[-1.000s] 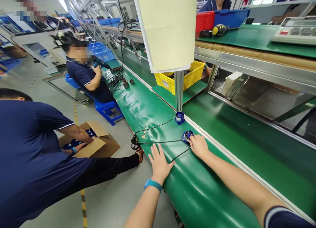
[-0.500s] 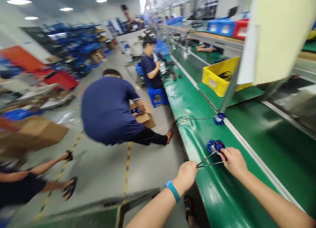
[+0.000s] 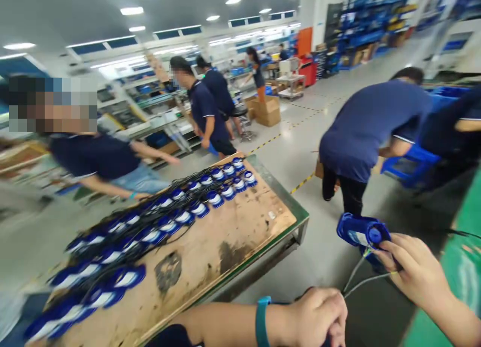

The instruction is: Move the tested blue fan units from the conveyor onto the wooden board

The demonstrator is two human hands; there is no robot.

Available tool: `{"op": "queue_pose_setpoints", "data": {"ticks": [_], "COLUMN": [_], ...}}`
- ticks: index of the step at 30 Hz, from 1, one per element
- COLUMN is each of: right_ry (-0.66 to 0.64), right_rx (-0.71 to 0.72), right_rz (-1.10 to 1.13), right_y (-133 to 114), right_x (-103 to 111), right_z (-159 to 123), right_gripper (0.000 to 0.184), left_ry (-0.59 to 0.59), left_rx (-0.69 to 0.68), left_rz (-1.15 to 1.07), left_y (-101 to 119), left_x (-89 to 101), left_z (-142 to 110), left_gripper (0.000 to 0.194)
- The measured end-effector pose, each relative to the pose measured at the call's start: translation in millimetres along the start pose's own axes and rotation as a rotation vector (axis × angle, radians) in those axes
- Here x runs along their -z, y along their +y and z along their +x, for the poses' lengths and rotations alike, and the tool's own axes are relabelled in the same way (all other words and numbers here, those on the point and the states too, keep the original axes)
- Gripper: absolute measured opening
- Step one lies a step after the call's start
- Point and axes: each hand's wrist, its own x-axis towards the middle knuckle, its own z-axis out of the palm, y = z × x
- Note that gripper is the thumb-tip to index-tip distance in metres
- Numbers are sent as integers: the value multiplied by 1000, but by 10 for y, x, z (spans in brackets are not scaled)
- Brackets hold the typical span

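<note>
My right hand (image 3: 413,272) grips a small blue fan unit (image 3: 361,232) and holds it in the air over the floor, between the green conveyor belt (image 3: 462,272) and a wooden-topped table (image 3: 240,237). The unit's thin cable (image 3: 356,282) runs down to my left hand (image 3: 319,317), which is closed in a fist around it. A teal band sits on my left wrist. Several more blue fan units with black cables (image 3: 158,227) lie in rows on the table to the left.
A person in a dark blue shirt (image 3: 372,131) bends over in the aisle ahead. Another seated person (image 3: 97,156) reaches toward the table from the left. Others stand farther back by cardboard boxes (image 3: 266,109). A blue stool (image 3: 409,161) stands at the right.
My view has swung left from the conveyor to the table of fan units. My right hand has lifted the blue unit off the belt, and my left hand has closed on its cable.
</note>
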Motion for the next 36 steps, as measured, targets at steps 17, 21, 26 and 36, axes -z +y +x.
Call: {"op": "queue_pose_setpoints", "data": {"ticks": [17,21,26,36], "right_ry": [-559,-631,-703,-710], "right_rx": [690,810,903,721], "right_rz": [496,500,497,695], "right_y": [-4569,-5095,-5364,-5121], "right_x": [-3207,-3722,-4199,-3978], "right_z": [2434,2551,2567,2591], "right_gripper": [34,33,35,57], "left_ry": [1023,1181,1289,1353], "left_rx": [-550,-523,-412,-295], "left_rz": [-1044,-1223,-1298,-1319], "left_y": [-334,-202,-148,-359], "left_x": [1507,1920,2320,2444], "left_z": [-2978,-3206,-3393,-3488], "left_gripper": [23,22,28,22]}}
